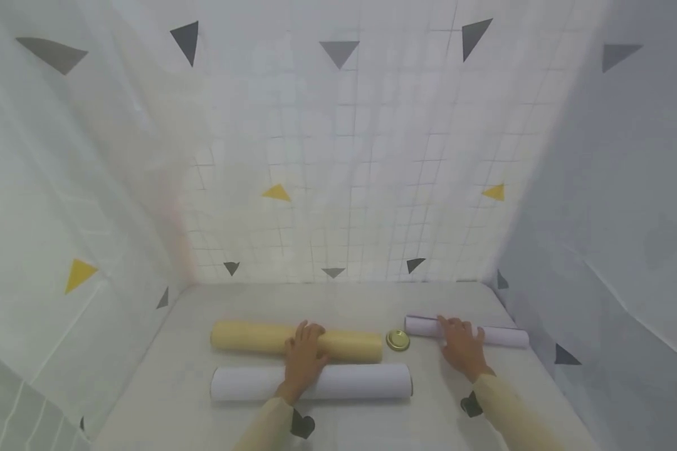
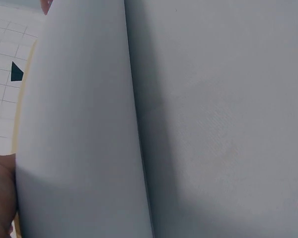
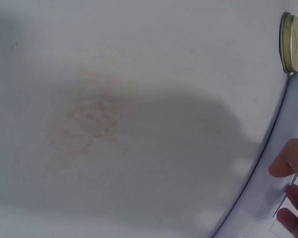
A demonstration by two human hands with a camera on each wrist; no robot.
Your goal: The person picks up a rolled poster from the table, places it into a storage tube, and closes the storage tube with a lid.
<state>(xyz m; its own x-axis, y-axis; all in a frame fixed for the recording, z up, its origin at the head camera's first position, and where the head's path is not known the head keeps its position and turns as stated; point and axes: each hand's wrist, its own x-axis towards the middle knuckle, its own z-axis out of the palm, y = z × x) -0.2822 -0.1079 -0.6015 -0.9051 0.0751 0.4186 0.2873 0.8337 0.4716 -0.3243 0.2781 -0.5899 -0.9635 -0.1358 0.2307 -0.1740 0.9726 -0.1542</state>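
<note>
My left hand (image 1: 303,358) reaches across a thick white paper roll (image 1: 361,382) and grips a yellow paper roll (image 1: 242,337) behind it, fingers over the top and thumb on the near side. In the left wrist view the white roll (image 2: 84,119) hides most of the yellow one. On the right, my right hand (image 1: 464,347) holds a thinner pale lilac-white paper roll (image 1: 504,336). Thumb and fingertips (image 3: 284,161) lie about this roll in the right wrist view, near a loose paper edge. A gold jar lid (image 1: 397,340) lies between the yellow and thin rolls.
All the rolls lie sideways on a white surface (image 1: 429,413). Whitish sheeting with grey and yellow triangles hangs behind as a back wall (image 1: 338,156) and at both sides. The thin roll's right end lies near the right side sheet (image 1: 626,250).
</note>
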